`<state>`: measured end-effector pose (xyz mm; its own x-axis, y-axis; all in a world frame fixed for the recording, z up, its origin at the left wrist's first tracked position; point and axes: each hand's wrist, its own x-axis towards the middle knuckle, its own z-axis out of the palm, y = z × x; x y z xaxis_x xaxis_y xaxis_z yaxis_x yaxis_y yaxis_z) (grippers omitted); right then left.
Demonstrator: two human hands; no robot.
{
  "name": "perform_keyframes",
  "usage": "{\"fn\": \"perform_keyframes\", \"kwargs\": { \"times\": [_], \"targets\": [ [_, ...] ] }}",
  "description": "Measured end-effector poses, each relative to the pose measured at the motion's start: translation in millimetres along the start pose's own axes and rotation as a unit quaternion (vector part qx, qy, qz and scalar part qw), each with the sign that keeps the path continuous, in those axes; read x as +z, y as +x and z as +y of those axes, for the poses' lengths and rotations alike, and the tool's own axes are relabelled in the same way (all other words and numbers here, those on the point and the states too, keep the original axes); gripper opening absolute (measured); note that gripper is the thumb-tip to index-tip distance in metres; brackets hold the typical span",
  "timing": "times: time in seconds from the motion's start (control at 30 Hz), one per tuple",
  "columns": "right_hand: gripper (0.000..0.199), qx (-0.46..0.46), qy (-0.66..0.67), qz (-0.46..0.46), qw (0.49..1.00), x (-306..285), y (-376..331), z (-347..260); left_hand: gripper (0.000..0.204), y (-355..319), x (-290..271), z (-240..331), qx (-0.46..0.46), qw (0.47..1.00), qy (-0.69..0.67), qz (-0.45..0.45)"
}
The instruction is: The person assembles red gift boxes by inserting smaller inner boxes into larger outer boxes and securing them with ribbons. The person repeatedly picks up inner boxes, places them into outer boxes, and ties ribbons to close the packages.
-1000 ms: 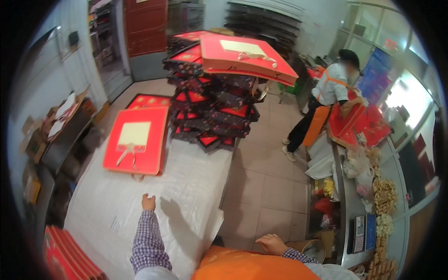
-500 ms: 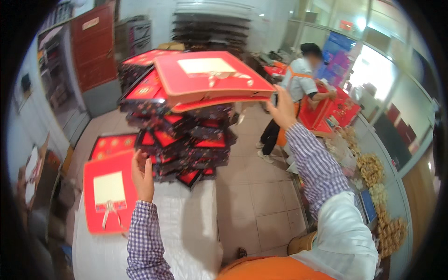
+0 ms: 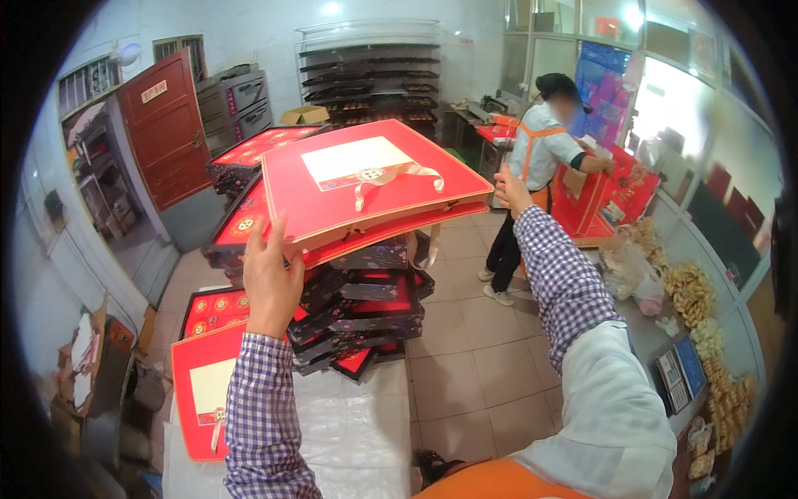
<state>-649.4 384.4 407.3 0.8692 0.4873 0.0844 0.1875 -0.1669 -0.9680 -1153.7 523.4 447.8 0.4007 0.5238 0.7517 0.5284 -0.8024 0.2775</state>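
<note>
A red gift box with a cream panel and a ribbon tie lies on top of a tall stack of dark patterned trays with red insides. My left hand is at the box's near left corner, fingers spread and touching its edge. At the right corner is my right hand, its fingers raised and slightly bent beside the edge; firm contact is hard to make out. Partly behind my left forearm, a second red box with a cream panel lies on the white-covered table.
On the right a person in an orange apron handles a large red box. Another tray stack stands at the back left. Further back are a dark rack and a brown door. Bagged goods line the right wall.
The view has tilted upward. My left hand has moved up from beside the lower red box to the upper box's near left corner. My right hand stays near its right corner.
</note>
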Motion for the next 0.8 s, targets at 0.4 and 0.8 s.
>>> {"fn": "perform_keyframes", "kwargs": {
  "times": [0.4,0.8],
  "targets": [
    [0.044,0.058,0.407,-0.214,0.886,15.2,-35.4,-21.2,0.042,41.8,24.7,0.4,0.026,0.981,0.187,-0.05],
    [0.031,-0.301,0.374,-0.344,0.807,64.3,-240.4,-192.0,0.034,-114.4,-105.5,38.1,-0.187,0.954,-0.048,0.231]
  ]
}}
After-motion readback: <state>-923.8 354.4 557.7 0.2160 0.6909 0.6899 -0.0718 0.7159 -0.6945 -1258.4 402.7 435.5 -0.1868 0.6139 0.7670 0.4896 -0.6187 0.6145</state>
